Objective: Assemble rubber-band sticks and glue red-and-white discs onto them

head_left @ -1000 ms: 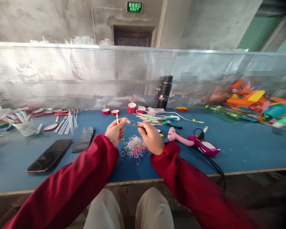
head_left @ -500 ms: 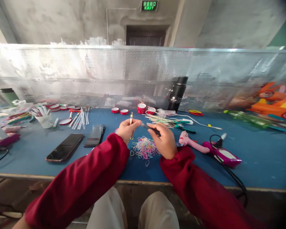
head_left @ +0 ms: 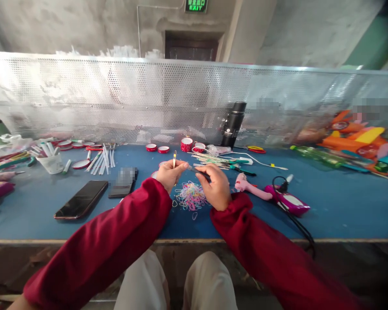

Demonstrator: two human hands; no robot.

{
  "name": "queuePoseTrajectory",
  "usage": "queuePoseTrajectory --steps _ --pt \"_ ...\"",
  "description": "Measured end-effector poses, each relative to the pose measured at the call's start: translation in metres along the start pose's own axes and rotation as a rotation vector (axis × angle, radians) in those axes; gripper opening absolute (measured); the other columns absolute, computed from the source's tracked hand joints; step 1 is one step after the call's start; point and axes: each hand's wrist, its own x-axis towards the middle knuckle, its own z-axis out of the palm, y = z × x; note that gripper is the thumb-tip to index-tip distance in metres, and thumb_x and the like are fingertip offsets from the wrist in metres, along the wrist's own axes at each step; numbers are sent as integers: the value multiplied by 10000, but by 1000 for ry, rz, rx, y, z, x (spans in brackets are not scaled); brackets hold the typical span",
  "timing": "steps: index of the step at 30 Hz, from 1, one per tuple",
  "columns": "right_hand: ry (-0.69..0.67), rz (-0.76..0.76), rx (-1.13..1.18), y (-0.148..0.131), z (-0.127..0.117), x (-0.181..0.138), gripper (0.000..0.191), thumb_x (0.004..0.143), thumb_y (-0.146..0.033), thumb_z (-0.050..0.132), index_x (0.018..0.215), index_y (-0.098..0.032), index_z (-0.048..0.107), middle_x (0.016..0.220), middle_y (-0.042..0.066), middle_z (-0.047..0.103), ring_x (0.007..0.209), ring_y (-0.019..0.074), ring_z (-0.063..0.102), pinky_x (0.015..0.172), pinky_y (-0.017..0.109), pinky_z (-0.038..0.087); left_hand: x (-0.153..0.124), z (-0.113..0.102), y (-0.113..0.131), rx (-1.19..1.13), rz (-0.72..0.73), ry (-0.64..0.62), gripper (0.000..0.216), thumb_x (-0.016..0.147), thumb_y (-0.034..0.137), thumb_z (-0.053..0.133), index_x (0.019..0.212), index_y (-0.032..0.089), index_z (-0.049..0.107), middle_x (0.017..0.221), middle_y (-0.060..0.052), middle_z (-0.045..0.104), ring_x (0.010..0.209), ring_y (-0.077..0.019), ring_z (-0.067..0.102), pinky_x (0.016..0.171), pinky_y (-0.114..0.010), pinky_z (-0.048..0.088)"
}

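Observation:
My left hand is closed in a pinch around a thin pale stick with a yellow part, which stands upright out of the fingers. Fingers bent, my right hand grips a dark pen-like tool, its pale tip pointing left at my left fingertips. Whether the tip touches anything there is too small to tell. Below and between both hands, a pile of small pastel-coloured loops lies on the blue table; a few lie loose around it.
To the left lie two phone-like black things, a phone and a dark flat case, plus a cup of markers. A black bottle and red tins stand behind. At right are a pink glue gun and a purple corded box.
The whole view has turned slightly to the right, so the table things appear further left. Both hands keep their holds, close together over the pile.

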Motion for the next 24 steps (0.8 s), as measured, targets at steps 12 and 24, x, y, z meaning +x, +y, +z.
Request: queuePoseTrajectory --steps 12,24 --pt "-225 293 -386 69 -49 6 177 780 -344 702 931 -257 731 940 16 758 913 233 659 823 356 476 1 -1 5 -65 -169 17 156 842 277 630 908 142 590 558 72 309 406 -32 256 394 -162 135" --pt "-135 354 -488 80 -53 51 131 828 -299 627 866 -259 747 862 6 763 834 204 666 729 310 421 6 -3 -1 5 -120 -27 182 905 367 561 945 190 551 610 59 361 427 -43 309 391 -137 162"
